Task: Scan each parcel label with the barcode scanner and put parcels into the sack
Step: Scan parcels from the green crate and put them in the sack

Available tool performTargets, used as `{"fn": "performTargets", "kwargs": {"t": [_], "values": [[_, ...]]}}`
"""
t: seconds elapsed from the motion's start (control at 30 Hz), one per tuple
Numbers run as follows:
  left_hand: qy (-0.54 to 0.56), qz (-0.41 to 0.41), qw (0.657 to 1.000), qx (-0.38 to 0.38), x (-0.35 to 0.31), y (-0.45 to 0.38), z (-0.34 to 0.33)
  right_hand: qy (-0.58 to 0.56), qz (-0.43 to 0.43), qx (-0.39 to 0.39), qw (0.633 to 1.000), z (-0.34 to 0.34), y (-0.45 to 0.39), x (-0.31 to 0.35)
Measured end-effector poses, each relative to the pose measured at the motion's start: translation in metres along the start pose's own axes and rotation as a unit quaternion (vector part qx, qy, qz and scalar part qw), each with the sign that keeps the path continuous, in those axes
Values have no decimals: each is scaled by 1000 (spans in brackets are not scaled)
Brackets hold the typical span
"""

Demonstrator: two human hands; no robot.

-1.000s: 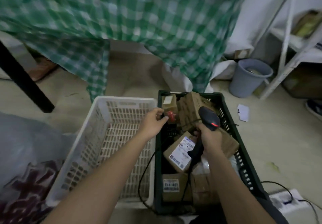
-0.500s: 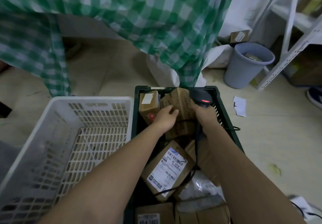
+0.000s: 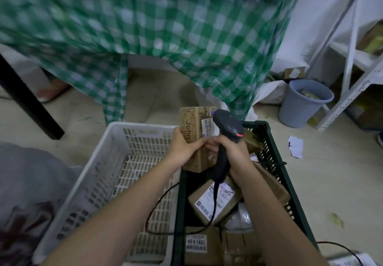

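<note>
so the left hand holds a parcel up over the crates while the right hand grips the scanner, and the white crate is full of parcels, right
Not quite. The head view shows the white crate holding no parcels; they lie in the green crate. The rest stands: the left hand holds a parcel up and the right hand grips the scanner.

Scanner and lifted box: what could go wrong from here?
1. The scanner sits very close to the label on the box, at its edge, so the read may fail.
2. The scanner cable trails across the parcels in the green crate and could snag.
3. The left hand holds the box by one side only; it may slip.
</note>
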State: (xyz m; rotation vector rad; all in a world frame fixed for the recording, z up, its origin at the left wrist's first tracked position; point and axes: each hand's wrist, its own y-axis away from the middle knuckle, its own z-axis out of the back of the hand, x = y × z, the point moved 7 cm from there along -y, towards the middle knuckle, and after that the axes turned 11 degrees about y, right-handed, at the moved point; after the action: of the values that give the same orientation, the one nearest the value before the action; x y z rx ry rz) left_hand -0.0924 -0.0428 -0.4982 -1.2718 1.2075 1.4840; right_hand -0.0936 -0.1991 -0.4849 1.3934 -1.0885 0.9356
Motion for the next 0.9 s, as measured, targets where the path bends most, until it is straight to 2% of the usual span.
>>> {"fn": "performTargets", "kwargs": {"t": [0.07,0.13,0.23,0.37,0.5,0.6,0.73,0.83,0.9], "values": [[5,-18,1000,-9,-15,23,31,-3,10,21,1000,-21,26,5],[3,-26,999,-20,-25,52,68,7,21,10,1000,-36,52,6],[57,7,998,-18,-24,101,122,63,31,-17,997,-55,89,-4],[142,43,989,-28,-10,164,174,97,-3,11,995,-87,136,-35],[135,61,985,-91,18,208,217,118,-12,56,991,-109,175,-60],[89,70,985,-132,41,229,240,189,-5,81,979,-120,195,-77],[38,91,988,-115,72,245,259,342,47,127,930,-128,211,-86],[39,108,986,-118,84,253,272,483,86,221,843,-143,221,-85],[49,113,985,-118,90,256,280,536,100,265,795,-152,224,-87]]}}
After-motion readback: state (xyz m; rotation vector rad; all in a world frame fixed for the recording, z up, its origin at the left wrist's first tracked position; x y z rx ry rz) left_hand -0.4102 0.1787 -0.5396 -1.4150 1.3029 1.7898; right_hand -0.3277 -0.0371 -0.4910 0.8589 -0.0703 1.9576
